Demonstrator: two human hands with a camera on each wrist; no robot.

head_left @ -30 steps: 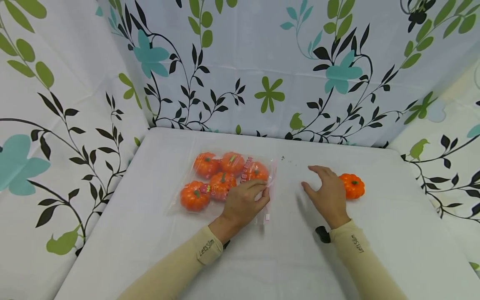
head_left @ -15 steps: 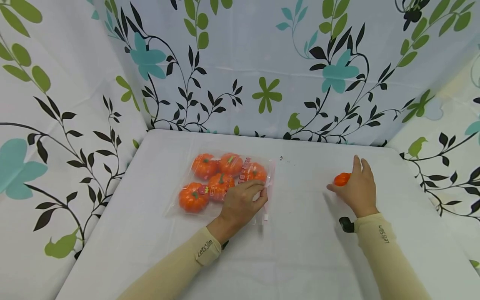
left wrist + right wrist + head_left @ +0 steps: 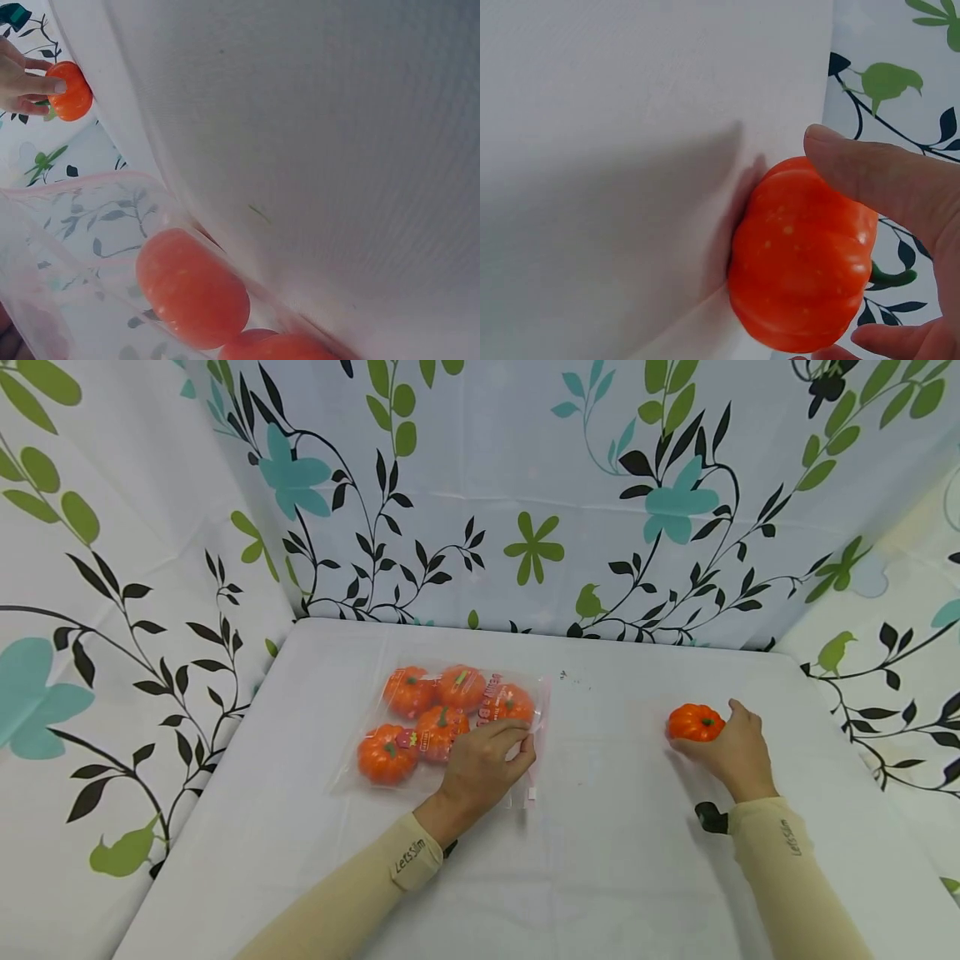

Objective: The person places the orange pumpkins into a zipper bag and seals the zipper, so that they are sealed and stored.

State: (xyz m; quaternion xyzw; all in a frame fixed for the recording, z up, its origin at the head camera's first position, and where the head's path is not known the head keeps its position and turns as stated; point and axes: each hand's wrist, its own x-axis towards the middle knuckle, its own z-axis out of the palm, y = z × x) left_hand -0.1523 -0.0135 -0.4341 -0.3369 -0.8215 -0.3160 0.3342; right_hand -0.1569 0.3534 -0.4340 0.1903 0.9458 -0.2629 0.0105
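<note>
In the head view my left hand [image 3: 487, 758] pinches the opening edge of a clear zip bag [image 3: 351, 774] with pink print. Several small orange pumpkins [image 3: 387, 755] lie inside the bag; in the left wrist view a bagged pumpkin [image 3: 193, 289] shows through the film. At the right of the table, my right hand [image 3: 738, 754] holds a loose orange pumpkin [image 3: 693, 722] with a green stem. The right wrist view has the thumb [image 3: 885, 172] against one side of this pumpkin [image 3: 802, 255], with fingers partly hidden on the other side.
A white cloth covers the table [image 3: 600, 852]. Behind it and along both sides hangs a white curtain [image 3: 480, 468] printed with leaves, flowers and birds. A white zip slider [image 3: 532, 794] sits at the bag's near corner.
My right hand has moved right to the loose pumpkin, and its thumb and fingers have come around it. The pumpkin has shifted slightly. My left hand stays on the bag's edge.
</note>
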